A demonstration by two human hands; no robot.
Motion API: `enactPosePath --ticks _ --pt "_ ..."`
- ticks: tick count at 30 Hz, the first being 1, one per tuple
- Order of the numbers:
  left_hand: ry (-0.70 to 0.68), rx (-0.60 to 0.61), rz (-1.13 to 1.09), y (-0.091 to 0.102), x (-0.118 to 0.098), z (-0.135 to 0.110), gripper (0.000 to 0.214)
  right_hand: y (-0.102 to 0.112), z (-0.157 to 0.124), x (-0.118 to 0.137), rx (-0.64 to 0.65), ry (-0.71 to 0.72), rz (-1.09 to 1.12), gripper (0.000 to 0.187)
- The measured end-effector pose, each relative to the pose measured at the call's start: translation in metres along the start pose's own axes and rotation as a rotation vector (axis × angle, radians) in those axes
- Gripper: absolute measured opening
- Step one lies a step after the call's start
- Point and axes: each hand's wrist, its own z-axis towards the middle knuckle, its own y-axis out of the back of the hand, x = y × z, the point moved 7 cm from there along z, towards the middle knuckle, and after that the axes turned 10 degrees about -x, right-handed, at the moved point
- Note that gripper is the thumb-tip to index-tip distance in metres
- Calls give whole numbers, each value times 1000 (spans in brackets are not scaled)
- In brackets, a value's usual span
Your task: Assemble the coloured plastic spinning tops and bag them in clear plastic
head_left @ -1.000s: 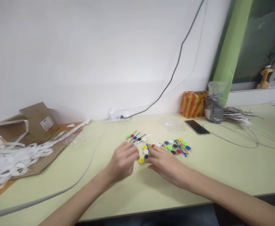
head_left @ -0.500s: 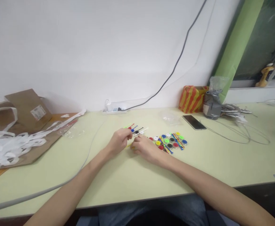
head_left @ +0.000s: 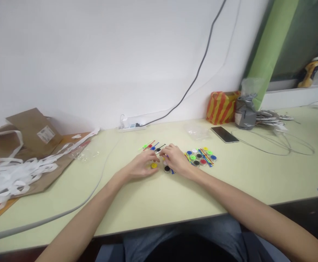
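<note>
My left hand (head_left: 141,164) rests low over the table, thumb and fingers apart around a small yellow disc (head_left: 154,165). Close by on the right, my right hand (head_left: 177,160) has its fingers curled down. A bit of yellow shows at its fingertips, too small to name. Beneath its wrist side lies a black disc (head_left: 166,169) in a clear rim. Behind both hands, a slanted row has coloured sticks with discs, among them a red disc (head_left: 150,146) and a blue disc (head_left: 153,148). More discs and sticks (head_left: 206,156) lie grouped to the right, partly hidden by my right hand.
A phone (head_left: 224,134) lies beyond the discs, with a thin cable (head_left: 253,147) beside it. A striped bag (head_left: 221,107) and a grey bag (head_left: 245,114) stand at the wall. Paper packaging (head_left: 32,133) and white strips (head_left: 8,180) cover the left side. A power strip (head_left: 131,127) sits behind.
My left hand has opened and drawn slightly back from the row, with the yellow disc now showing. My right hand has shifted right and up, baring the black disc.
</note>
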Motion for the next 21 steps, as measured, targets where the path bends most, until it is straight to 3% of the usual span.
enactPosePath --ticks 5,9,15,18,21 --pt "-35 -33 8 -6 4 2 11 4 -1 -7 31 15 -48 24" --pt "15 -261 5 10 16 2 7 1 -4 4 43 66 -38 24" --pt "171 -606 84 40 42 -6 12 -27 -11 42 154 220 -59 35" --pt "168 -654 67 40 49 -8 11 -37 -16 61 217 330 -56 33" --pt "107 -634 51 33 44 -5 11 -35 -20 66 263 343 -26 26"
